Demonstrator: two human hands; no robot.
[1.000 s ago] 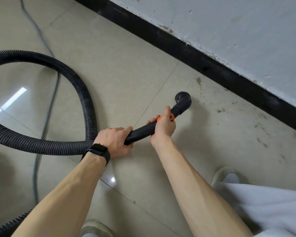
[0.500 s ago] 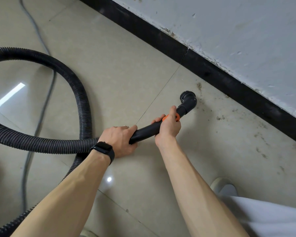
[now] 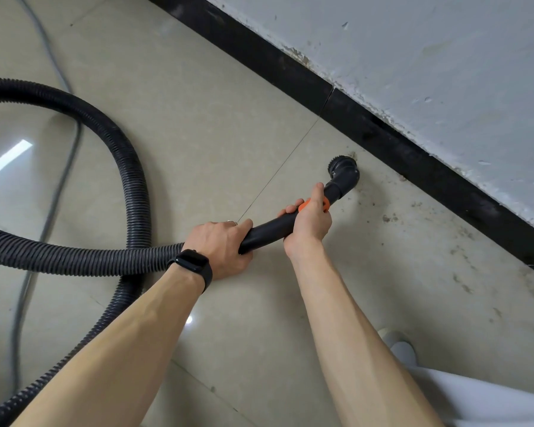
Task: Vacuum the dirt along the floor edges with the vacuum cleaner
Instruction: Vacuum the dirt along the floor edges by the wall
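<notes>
Glossy beige floor tiles (image 3: 198,97) meet a black skirting (image 3: 413,149) under a scuffed white wall (image 3: 444,57).

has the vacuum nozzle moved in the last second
Yes. The nozzle has slid closer to the black baseboard and now sits right at the dirt smudge near the baseboard's joint.

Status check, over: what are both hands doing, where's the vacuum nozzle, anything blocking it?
Left hand and right hand both grip the black wand. Nozzle low by the black skirting, dirt specks beside it. Path clear; hose loops behind.
</notes>
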